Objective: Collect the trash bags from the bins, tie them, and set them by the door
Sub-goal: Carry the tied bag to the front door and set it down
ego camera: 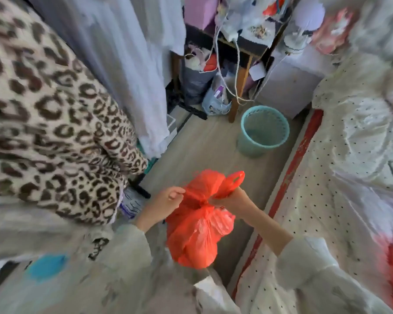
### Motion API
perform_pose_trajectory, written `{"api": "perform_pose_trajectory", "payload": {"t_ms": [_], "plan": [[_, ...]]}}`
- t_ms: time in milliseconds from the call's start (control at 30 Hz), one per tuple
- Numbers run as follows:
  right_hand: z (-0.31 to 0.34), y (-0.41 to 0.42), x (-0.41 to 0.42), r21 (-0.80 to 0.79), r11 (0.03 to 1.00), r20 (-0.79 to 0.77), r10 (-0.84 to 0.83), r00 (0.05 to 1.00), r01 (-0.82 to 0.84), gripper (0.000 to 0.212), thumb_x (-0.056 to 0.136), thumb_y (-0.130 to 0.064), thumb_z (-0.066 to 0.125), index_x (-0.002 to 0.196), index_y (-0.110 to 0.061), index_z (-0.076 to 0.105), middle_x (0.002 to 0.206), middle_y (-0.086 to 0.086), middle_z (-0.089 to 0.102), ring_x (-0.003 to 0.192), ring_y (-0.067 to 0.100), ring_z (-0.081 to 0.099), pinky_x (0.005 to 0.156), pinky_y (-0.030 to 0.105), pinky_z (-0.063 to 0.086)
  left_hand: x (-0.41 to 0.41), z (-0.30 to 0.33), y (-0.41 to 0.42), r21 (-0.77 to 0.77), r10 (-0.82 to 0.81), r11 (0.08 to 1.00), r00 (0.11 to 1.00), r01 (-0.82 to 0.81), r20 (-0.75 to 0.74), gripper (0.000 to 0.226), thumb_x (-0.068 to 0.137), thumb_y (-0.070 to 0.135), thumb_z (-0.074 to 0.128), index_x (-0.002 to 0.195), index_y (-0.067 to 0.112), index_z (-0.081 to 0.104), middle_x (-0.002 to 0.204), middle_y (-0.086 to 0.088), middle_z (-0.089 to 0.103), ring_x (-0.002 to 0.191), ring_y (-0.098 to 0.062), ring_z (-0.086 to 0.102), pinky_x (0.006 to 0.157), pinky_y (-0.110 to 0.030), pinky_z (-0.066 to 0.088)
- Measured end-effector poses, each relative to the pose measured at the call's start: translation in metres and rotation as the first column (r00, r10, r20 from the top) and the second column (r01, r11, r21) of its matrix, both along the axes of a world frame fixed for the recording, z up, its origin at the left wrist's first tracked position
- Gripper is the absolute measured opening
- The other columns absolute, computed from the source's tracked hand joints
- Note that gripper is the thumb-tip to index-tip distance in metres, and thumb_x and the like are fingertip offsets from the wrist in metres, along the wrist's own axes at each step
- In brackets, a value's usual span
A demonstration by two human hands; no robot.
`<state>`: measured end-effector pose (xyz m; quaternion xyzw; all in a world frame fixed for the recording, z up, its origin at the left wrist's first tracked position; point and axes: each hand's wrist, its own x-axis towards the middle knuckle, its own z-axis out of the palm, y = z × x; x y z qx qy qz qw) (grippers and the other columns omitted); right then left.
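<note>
Orange trash bag (196,232) hung in the air between both hands, over the floor (204,141) near the bed's edge, teal bin (262,132) well apart beyond. Neck of the bag sat midway, handles running left-right. Left hand (168,201) curled shut on one handle, right hand (227,197) pinching the other, wrists angled inward. Knot looked half pulled, judging by the bunched neck.
</note>
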<state>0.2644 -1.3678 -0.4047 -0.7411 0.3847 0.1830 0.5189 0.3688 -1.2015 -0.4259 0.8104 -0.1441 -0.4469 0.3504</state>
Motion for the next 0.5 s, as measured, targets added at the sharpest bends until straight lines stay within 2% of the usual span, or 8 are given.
{"api": "perform_pose_trajectory", "payload": {"t_ms": [67, 133, 200, 267, 333, 400, 467, 500], "plan": [[0.006, 0.024, -0.007, -0.012, 0.989, -0.006, 0.145, 0.989, -0.145, 0.028, 0.076, -0.007, 0.07, 0.056, -0.018, 0.054, 0.063, 0.006, 0.059, 0.051, 0.009, 0.053, 0.064, 0.035, 0.046, -0.021, 0.018, 0.032, -0.031, 0.121, 0.992, 0.993, -0.121, -0.007, 0.019, 0.093, 0.013, 0.046, 0.109, 0.015, 0.058, 0.091, -0.005, 0.059, 0.059, 0.002, 0.056, 0.048, -0.005, 0.039], [0.014, 0.054, -0.008, -0.042, 0.958, -0.03, 0.281, 0.959, -0.283, 0.024, 0.074, -0.011, 0.072, 0.056, -0.015, 0.057, 0.063, 0.01, 0.061, 0.056, 0.017, 0.055, 0.068, 0.043, 0.05, -0.046, 0.035, 0.074, -0.07, 0.258, 0.963, 0.965, -0.26, -0.044, 0.012, 0.093, 0.011, 0.047, 0.095, 0.019, 0.055, 0.079, -0.001, 0.056, 0.051, 0.002, 0.056, 0.046, -0.005, 0.039], [0.021, 0.087, -0.007, -0.071, 0.918, -0.035, 0.39, 0.92, -0.391, 0.026, 0.073, -0.015, 0.072, 0.052, -0.017, 0.057, 0.063, 0.011, 0.061, 0.06, 0.02, 0.056, 0.073, 0.047, 0.051, -0.074, 0.046, 0.119, -0.094, 0.378, 0.918, 0.922, -0.385, -0.089, 0.005, 0.091, 0.019, 0.052, 0.088, 0.02, 0.056, 0.076, 0.0, 0.056, 0.052, 0.002, 0.056, 0.051, -0.009, 0.041], [0.035, 0.126, -0.005, -0.114, 0.865, -0.012, 0.491, 0.871, -0.489, 0.027, 0.074, -0.014, 0.072, 0.051, -0.017, 0.056, 0.06, 0.009, 0.06, 0.058, 0.011, 0.057, 0.073, 0.043, 0.05, -0.1, 0.053, 0.165, -0.086, 0.524, 0.841, 0.844, -0.534, -0.117, 0.004, 0.086, 0.026, 0.056, 0.082, 0.027, 0.057, 0.076, 0.0, 0.059, 0.06, 0.0, 0.058, 0.059, -0.012, 0.045], [0.047, 0.169, -0.004, -0.138, 0.795, -0.001, 0.596, 0.803, -0.59, 0.016, 0.074, -0.012, 0.072, 0.06, -0.011, 0.063, 0.063, 0.009, 0.06, 0.062, 0.007, 0.056, 0.068, 0.034, 0.046, -0.125, 0.058, 0.212, -0.067, 0.624, 0.774, 0.777, -0.629, -0.08, 0.026, 0.092, 0.017, 0.05, 0.073, 0.034, 0.057, 0.069, 0.012, 0.059, 0.06, 0.001, 0.057, 0.057, -0.009, 0.043], [0.053, 0.214, -0.005, -0.135, 0.718, 0.049, 0.693, 0.719, -0.683, 0.011, 0.072, -0.007, 0.071, 0.066, 0.0, 0.065, 0.07, 0.018, 0.065, 0.069, 0.013, 0.055, 0.072, 0.039, 0.05, -0.153, 0.059, 0.259, -0.041, 0.731, 0.678, 0.68, -0.734, -0.059, 0.044, 0.093, 0.007, 0.045, 0.066, 0.038, 0.061, 0.055, 0.013, 0.06, 0.052, 0.006, 0.055, 0.056, -0.01, 0.039], [0.057, 0.265, -0.006, -0.142, 0.636, 0.092, 0.771, 0.63, -0.758, 0.014, 0.07, -0.006, 0.069, 0.073, 0.007, 0.065, 0.077, 0.025, 0.068, 0.07, 0.017, 0.057, 0.078, 0.048, 0.052, -0.182, 0.065, 0.307, -0.036, 0.813, 0.581, 0.582, -0.813, -0.028, 0.036, 0.093, 0.008, 0.044, 0.074, 0.032, 0.061, 0.056, 0.015, 0.062, 0.051, 0.006, 0.055, 0.055, -0.009, 0.039], [0.058, 0.293, -0.007, -0.153, 0.589, 0.108, 0.808, 0.579, -0.793, 0.014, 0.069, -0.006, 0.069, 0.076, 0.006, 0.065, 0.079, 0.023, 0.069, 0.071, 0.018, 0.059, 0.078, 0.047, 0.052, -0.196, 0.067, 0.332, -0.035, 0.849, 0.528, 0.529, -0.849, -0.025, 0.027, 0.094, 0.011, 0.044, 0.081, 0.027, 0.061, 0.063, 0.015, 0.062, 0.053, 0.004, 0.055, 0.057, -0.012, 0.041]]}}
